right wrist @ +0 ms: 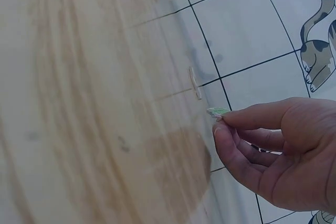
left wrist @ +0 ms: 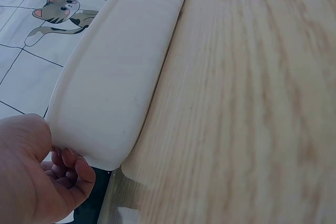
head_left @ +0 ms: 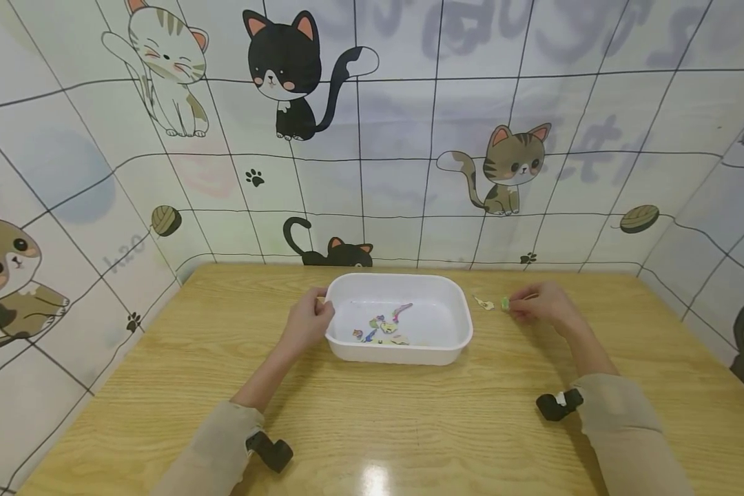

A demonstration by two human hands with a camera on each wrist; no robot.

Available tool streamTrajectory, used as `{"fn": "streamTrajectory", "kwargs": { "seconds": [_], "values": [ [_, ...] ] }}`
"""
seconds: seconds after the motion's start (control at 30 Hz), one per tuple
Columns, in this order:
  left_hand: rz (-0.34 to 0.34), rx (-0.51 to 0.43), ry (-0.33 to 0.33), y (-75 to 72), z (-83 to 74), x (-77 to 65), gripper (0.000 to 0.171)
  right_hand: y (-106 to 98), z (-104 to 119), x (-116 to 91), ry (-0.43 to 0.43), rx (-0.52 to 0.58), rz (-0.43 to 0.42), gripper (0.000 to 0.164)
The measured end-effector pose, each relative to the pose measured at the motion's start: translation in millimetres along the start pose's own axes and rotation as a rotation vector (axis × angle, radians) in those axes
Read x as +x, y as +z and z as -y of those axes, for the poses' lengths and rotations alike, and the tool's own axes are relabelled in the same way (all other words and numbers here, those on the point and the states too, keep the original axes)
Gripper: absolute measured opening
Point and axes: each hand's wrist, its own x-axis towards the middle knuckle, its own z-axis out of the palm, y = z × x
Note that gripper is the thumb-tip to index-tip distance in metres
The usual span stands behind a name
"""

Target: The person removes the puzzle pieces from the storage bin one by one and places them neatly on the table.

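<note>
From my distant station I am seeing a wood-grained table (head_left: 397, 413) spreading out on every side of the white tray (head_left: 397, 355), its yellowish surface catching a bright glare in front of the tray, toward the person. Behind the tray, a pale backdrop (head_left: 397, 186) is standing upright, carrying black grid lines, paw prints, yarn balls and cartoon cats, and it is wrapping round to both sides. The tray itself is showing smooth, plain walls, rounded corners and an outturned rim. Inside it, small flat cutouts (head_left: 388, 328) are lying scattered, irregular in outline, in cream, blue and green, with a slim pink strip (head_left: 401, 311) curving among them. I am watching the left hand (head_left: 305, 318) gripping the tray's left end, thumb against the wall and fingers curling in. To the tray's right, the right hand (head_left: 545, 303) is pinching a small green piece (head_left: 505, 303) between thumb and forefinger; I am not able to tell whether it is touching the table. Between that piece and the tray, a thin cream piece (head_left: 486, 304) is lying on the wood
</note>
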Motion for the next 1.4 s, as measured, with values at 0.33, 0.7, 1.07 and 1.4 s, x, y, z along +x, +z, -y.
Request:
{"fn": "streamTrajectory", "kwargs": {
  "seconds": [0.33,0.7,1.07,1.4],
  "values": [
    [0.004,0.003,0.002,1.2,-1.9,-0.1,0.041,1,-3,1,0.008,0.001,0.008,0.037],
    [0.004,-0.001,-0.003,0.1,-1.5,0.0,0.041,-3,4,1,-0.107,-0.041,0.021,0.045],
    [0.002,-0.002,-0.002,-0.1,-2.0,-0.7,0.04,9,44,-12,-0.22,-0.132,-0.013,0.044],
    [0.002,0.002,-0.006,0.1,-3.7,-0.8,0.041,30,74,-19,-0.294,-0.133,0.01,0.037]
  ]
}}
